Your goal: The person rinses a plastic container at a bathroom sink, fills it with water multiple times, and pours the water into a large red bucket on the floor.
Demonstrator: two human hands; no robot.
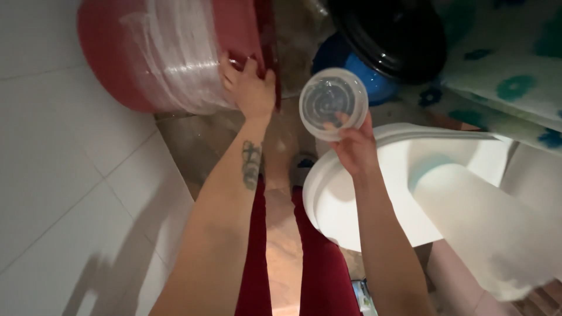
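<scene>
White tiled wall (64,152) fills the left side, grey grout lines, a shadow low on it. Brown wet-looking floor (205,140) between the wall and the fixtures. White toilet (351,216) right of centre, lid closed as far as I can tell. A white paper roll (486,228) lies close to the lens, lower right (blurred). Blue bucket (363,79) at top centre with a black glossy lid (392,35) over it, tilted. Curtain (509,64) upper right, pale with teal and blue flower spots. Red trousers (322,269) at bottom centre, a foot in a pale sandal (301,167) on the floor beside the toilet.
</scene>
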